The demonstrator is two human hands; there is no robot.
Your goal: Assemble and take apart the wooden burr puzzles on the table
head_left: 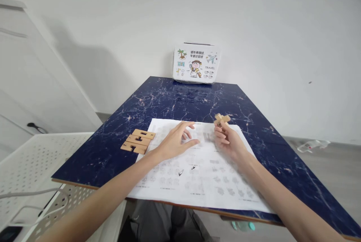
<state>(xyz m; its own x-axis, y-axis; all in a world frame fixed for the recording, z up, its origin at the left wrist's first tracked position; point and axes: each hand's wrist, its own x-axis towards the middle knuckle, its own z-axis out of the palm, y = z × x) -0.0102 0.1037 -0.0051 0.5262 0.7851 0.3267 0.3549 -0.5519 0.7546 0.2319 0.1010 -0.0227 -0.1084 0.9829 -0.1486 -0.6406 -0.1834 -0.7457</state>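
In my right hand (228, 136) is a small cross-shaped wooden puzzle (221, 119), pinched between thumb and fingers above the upper right of the sheet. My left hand (180, 139) is held over the middle of the sheet, thumb and fingers apart, with nothing in it. The printed paper sheet (175, 191) lies under both hands, covered in faint diagrams. To the left, three flat wooden pieces (137, 141) with dark-edged cutouts and small numbers lie side by side, partly over the sheet's edge.
Two small dark marks or objects (181, 173) show on the sheet. A white case (196, 63) with cartoon prints stands at the far edge of the blue marbled table (186, 101), against the wall. A white perforated surface (36, 155) with a cable is at the left.
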